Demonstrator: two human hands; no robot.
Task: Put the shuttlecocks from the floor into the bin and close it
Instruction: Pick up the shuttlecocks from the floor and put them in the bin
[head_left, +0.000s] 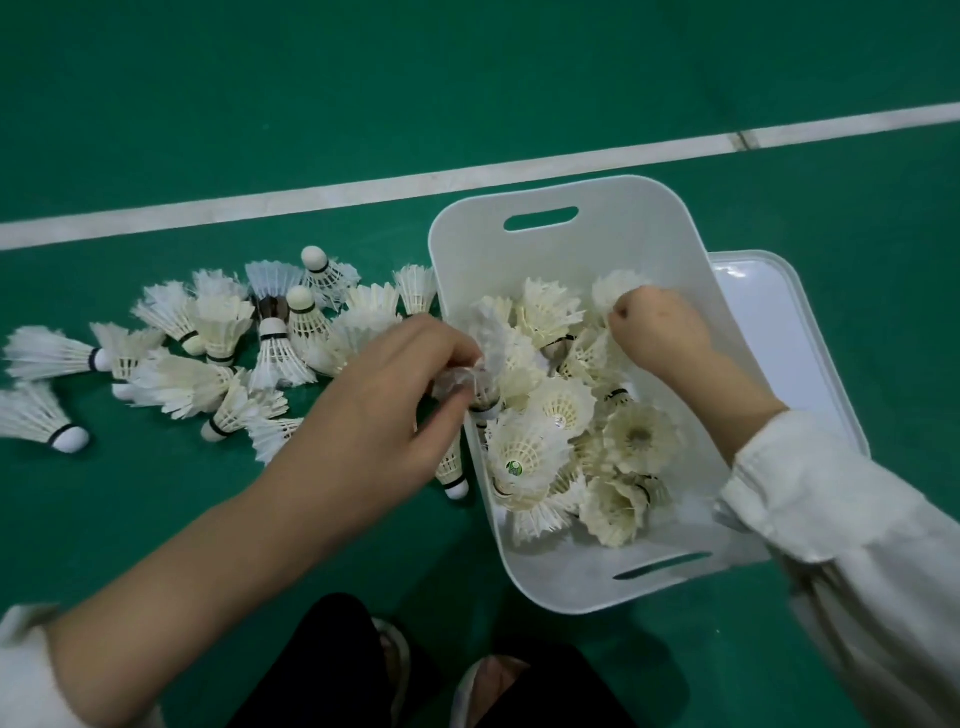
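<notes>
To the left, the loose shuttlecocks (218, 353) lay heaped on the green floor (156, 519), just beside the bin. I judged them feather-light and easily crushed, with brittle skirts, so the firm cork nose or the banded waist looked the safest place to pinch. My left hand (384, 395) hung at the bin's left rim, its fingers (452, 338) curled round one shuttlecock (470, 387). The white bin (571, 582) was already well filled. My right hand (660, 332) was inside it, fingers closed on the feathers of another shuttlecock (618, 288). The lid (779, 332) lay flat at the bin's right, partly hidden by its wall. Only that low rim stood between the heap and the bin.
</notes>
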